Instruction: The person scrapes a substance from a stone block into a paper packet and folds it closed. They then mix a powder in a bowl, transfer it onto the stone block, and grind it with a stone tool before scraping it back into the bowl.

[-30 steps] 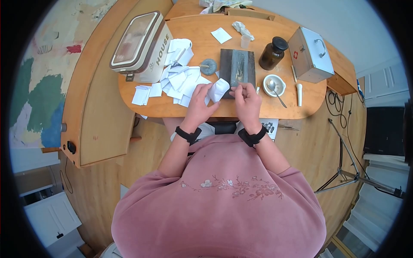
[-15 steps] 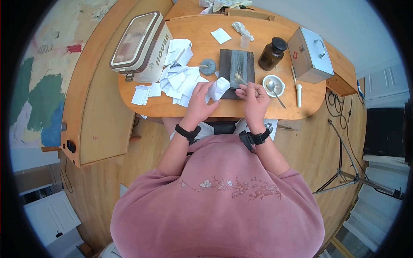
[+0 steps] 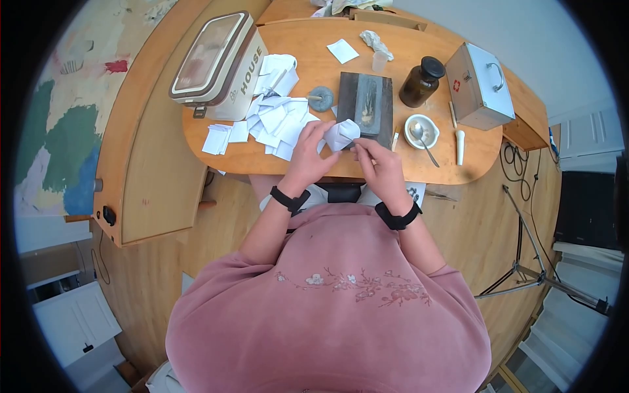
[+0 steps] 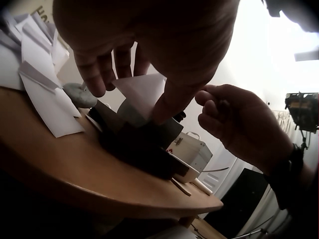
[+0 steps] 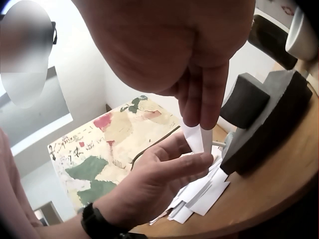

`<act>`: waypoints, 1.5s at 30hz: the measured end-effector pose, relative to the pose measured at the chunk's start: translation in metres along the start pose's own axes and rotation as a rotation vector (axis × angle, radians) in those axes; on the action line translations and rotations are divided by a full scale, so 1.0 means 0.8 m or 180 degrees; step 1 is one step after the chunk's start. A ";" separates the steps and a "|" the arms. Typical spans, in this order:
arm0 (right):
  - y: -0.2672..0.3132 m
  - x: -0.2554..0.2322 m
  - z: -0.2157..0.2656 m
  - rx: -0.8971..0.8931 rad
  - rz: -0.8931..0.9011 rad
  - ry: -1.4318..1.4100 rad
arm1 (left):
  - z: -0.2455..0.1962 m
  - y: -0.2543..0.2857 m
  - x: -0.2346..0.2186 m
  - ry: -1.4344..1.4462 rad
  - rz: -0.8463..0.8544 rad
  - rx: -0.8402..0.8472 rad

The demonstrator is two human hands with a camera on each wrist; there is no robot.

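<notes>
My left hand (image 3: 309, 154) holds a folded white paper (image 3: 342, 135), standing like a small cone, between thumb and fingers. The right hand (image 3: 383, 171) pinches at its near right edge; in the right wrist view those fingertips (image 5: 207, 122) meet the top of the paper (image 5: 198, 137). Anything else inside that pinch is hidden. Right behind both hands lies a dark slab (image 3: 382, 118) bearing a grey stone block (image 3: 368, 92) with a pale streak on it. To its left stands a grey round stone (image 3: 321, 99) with a short wooden peg.
Loose white papers (image 3: 278, 121) spread left, by a lidded box (image 3: 223, 72). On the right are a white mortar (image 3: 411, 139) with a spoon (image 3: 422, 139), a white pestle (image 3: 460, 147), a brown jar (image 3: 421, 82) and a metal case (image 3: 481, 85). A small clear cup (image 3: 379, 61) stands behind.
My right hand went from the slab, with a thin pale-tipped thing showing at its fingers half a second ago, left to the paper's edge. The left hand keeps its hold.
</notes>
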State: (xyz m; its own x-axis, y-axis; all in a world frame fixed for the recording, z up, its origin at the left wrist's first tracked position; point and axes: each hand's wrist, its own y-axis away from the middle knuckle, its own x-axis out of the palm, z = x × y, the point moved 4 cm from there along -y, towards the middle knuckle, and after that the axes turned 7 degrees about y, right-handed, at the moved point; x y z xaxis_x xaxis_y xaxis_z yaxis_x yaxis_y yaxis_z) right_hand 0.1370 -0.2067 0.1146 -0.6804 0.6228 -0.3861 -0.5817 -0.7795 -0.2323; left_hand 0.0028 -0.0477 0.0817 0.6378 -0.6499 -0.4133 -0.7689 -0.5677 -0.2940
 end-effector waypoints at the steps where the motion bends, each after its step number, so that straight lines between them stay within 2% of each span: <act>1: -0.002 -0.005 0.011 -0.0589 -0.0069 0.0450 | 0.001 0.000 -0.001 -0.0004 -0.0003 -0.0003; 2: 0.000 -0.009 0.021 -0.1176 -0.0138 0.0902 | 0.000 0.001 -0.001 0.0000 -0.0027 0.0010; 6: -0.002 -0.028 0.019 -0.0996 -0.0547 0.0871 | 0.002 0.000 -0.002 -0.0007 -0.0084 0.0015; 8: -0.012 -0.035 0.010 -0.1160 -0.0939 0.1390 | 0.004 0.000 0.000 -0.0015 -0.0078 -0.0037; 12: -0.024 -0.033 -0.002 -0.1202 -0.0750 0.1911 | 0.009 0.002 0.000 -0.0070 -0.0006 -0.0155; 14: -0.029 -0.026 -0.009 -0.1194 -0.0452 0.2214 | 0.011 0.004 -0.001 -0.0120 -0.0014 -0.0098; 18: -0.029 -0.019 -0.003 -0.1102 -0.0270 0.2260 | 0.015 0.007 -0.003 -0.0164 -0.0082 -0.0027; 24: -0.021 -0.002 -0.004 -0.0531 -0.0500 0.1418 | 0.012 0.005 -0.004 0.0018 -0.0099 -0.0100; 26: -0.021 0.006 -0.013 -0.0177 -0.0568 0.0928 | 0.010 0.005 -0.005 0.0002 -0.0093 -0.0105; 27: -0.020 0.013 -0.014 -0.0178 -0.0574 0.0925 | 0.010 0.004 -0.005 -0.0011 -0.0085 -0.0111; 29: -0.018 0.020 -0.015 -0.0066 -0.0755 0.0326 | 0.011 0.003 -0.005 -0.0046 -0.0094 -0.0100; 36: -0.016 0.031 -0.024 0.0185 -0.0996 -0.0206 | 0.011 0.004 -0.003 -0.0081 -0.0112 -0.0091; 38: -0.017 0.033 -0.035 0.0467 -0.1169 -0.0867 | 0.008 0.004 -0.002 -0.0064 -0.0116 -0.0082; 39: -0.020 0.034 -0.037 0.0459 -0.1148 -0.0873 | 0.007 0.005 -0.002 -0.0045 -0.0102 -0.0069; 41: -0.021 0.030 -0.048 0.0731 -0.1268 -0.1647 | 0.007 0.005 -0.002 -0.0046 -0.0131 -0.0074; 45: -0.020 0.015 -0.056 0.0935 -0.1370 -0.1990 | 0.005 0.003 0.000 -0.0075 -0.0135 -0.0054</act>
State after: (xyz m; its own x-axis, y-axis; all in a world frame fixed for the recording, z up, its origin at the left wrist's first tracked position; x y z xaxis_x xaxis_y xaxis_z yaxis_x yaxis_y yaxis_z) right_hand 0.1583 -0.1899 0.0741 -0.4430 0.8537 0.2737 -0.8831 -0.4681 0.0306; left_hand 0.0008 -0.0469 0.0779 0.6684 -0.6132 -0.4210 -0.7403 -0.6030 -0.2971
